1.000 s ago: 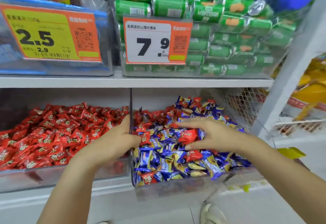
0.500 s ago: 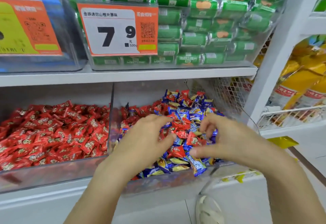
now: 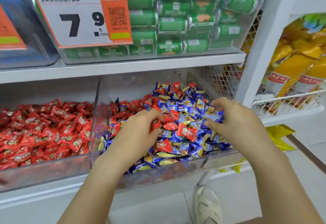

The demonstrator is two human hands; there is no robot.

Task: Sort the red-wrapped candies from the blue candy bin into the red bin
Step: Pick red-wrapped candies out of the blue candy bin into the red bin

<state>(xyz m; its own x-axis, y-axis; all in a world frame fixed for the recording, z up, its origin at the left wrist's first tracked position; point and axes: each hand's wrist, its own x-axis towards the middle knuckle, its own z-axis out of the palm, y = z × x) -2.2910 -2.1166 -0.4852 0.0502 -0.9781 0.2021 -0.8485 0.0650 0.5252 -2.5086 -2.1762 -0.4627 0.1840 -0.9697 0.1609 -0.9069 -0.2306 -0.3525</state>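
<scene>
The clear blue candy bin (image 3: 167, 172) holds blue-wrapped candies (image 3: 197, 107) mixed with red-wrapped candies (image 3: 187, 132), most of the red ones lying left and centre. To its left, behind a clear divider, stands the red bin (image 3: 44, 172), full of red candies. My left hand (image 3: 139, 132) is inside the blue bin, with fingers and thumb curled round a red candy (image 3: 156, 124). My right hand (image 3: 234, 119) hovers over the right side of the same bin, fingers curled down onto blue candies. Whether it holds one is unclear.
The shelf above carries a clear bin of green packs (image 3: 176, 22) with a 7.9 price tag (image 3: 81, 17). A white upright post (image 3: 261, 47) and a wire basket (image 3: 285, 100) of yellow bags stand to the right. A shoe (image 3: 208, 206) shows on the floor below.
My left hand went from the divider between the bins into the blue bin and closed on a red candy. My right hand shifted right and curled. The view came closer.
</scene>
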